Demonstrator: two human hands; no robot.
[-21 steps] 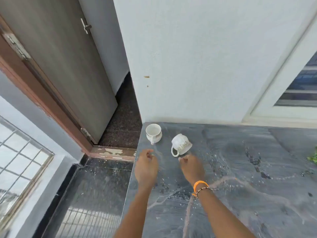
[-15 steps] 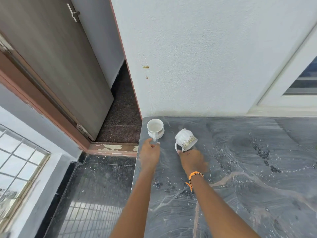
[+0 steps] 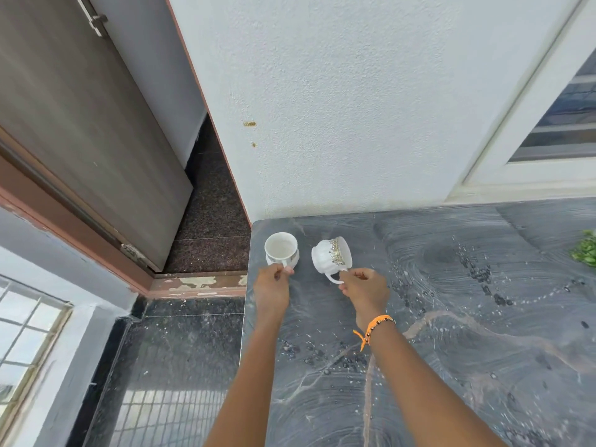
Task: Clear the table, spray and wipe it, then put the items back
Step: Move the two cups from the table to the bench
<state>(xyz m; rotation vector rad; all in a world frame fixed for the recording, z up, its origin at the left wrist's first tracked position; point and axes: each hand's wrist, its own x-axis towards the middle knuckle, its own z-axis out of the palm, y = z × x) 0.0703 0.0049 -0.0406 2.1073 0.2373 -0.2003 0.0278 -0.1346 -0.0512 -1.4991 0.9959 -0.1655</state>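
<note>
Two white cups with gold trim stand near the back left corner of the grey marble table (image 3: 451,350). The left cup (image 3: 281,248) sits upright at the table's left edge, and my left hand (image 3: 272,288) pinches its handle. The right cup (image 3: 332,255) is tilted onto its side with its mouth facing right. My right hand (image 3: 364,291), with an orange bracelet on the wrist, pinches that cup's handle. The marble shows wet swirl marks and droplets.
A white wall rises right behind the cups. Left of the table the floor drops to dark tiles, with a brown door (image 3: 80,124) beyond. Green leaves (image 3: 585,250) poke in at the right edge. A window frame (image 3: 548,130) sits at the back right.
Both hands have reached forward from short of the cups and taken hold of the two handles. The right cup has tipped further over.
</note>
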